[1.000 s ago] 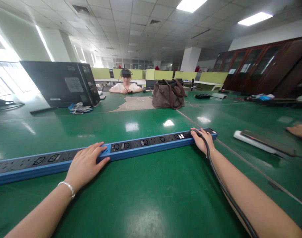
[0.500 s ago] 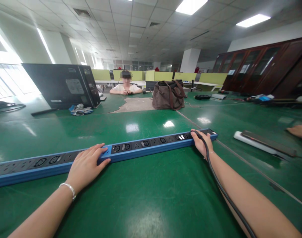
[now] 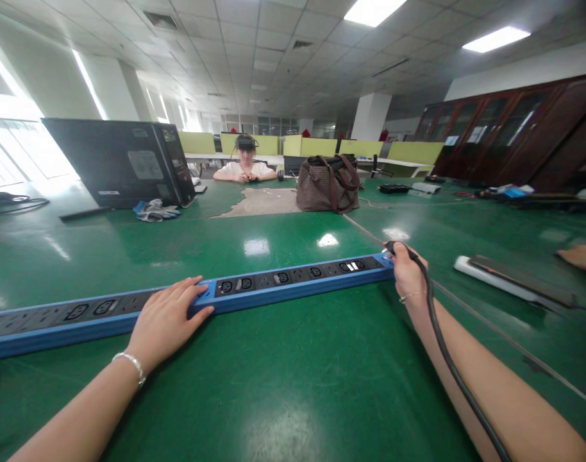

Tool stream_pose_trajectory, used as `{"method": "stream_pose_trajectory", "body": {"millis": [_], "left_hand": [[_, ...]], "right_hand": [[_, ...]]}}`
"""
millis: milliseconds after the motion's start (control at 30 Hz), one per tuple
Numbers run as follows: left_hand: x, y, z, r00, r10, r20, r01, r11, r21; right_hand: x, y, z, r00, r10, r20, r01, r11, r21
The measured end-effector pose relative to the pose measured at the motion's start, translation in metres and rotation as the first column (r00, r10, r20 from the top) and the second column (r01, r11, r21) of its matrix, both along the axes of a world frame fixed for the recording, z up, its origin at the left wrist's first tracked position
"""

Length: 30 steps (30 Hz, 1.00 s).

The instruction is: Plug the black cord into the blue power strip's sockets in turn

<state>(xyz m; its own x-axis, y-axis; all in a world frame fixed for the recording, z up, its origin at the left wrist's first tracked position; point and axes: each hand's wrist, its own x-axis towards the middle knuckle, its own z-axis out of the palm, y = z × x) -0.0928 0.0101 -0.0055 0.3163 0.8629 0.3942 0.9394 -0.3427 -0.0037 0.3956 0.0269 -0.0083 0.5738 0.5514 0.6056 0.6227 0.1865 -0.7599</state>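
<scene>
Blue-edged power strip (image 3: 274,281), black cord (image 3: 432,314)

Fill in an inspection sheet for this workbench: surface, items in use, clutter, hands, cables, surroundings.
Surface: glossy green tabletop with a seam and a ragged-edged tan patch.
Items in use: blue power strip, running out of the picture at left; black plug at its right end, contact with it unclear.
Clutter: black computer tower, gloves, brown bag, white bar.
Hands: left hand lies on the strip; right hand grips the plug.
Cables: black cord runs from the plug along the right forearm; more cables at far left.
Surroundings: a person across the table; someone's hand or arm at the right edge; wooden cabinets behind.
</scene>
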Motion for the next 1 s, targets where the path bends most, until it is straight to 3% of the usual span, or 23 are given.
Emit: {"method": "stream_pose_trajectory", "body": {"millis": [233,333,467,767,1000], "left_hand": [[0.001,0.000,0.000,1.000,0.003,-0.005,-0.003,1.000,0.002],[0.001,-0.001,0.001,1.000,0.007,-0.010,-0.007,1.000,-0.002],[0.001,-0.001,0.001,1.000,0.010,-0.018,-0.010,1.000,-0.008],[0.002,0.000,0.001,1.000,0.003,-0.005,-0.003,1.000,0.000],[0.001,0.000,-0.001,1.000,0.007,-0.002,-0.007,1.000,0.011]], "right_hand": [[-0.058,-0.003,0.012,0.987,0.159,-0.023,-0.160,0.984,-0.081],[-0.084,-0.003,0.012,0.964,0.262,0.047,-0.247,0.947,-0.207],[-0.100,-0.005,0.008,0.941,0.278,0.195,-0.206,0.924,-0.323],[-0.109,-0.007,0.003,0.939,0.191,0.287,-0.095,0.944,-0.317],[-0.116,-0.008,0.002,0.914,0.127,0.386,0.026,0.930,-0.368]]}}
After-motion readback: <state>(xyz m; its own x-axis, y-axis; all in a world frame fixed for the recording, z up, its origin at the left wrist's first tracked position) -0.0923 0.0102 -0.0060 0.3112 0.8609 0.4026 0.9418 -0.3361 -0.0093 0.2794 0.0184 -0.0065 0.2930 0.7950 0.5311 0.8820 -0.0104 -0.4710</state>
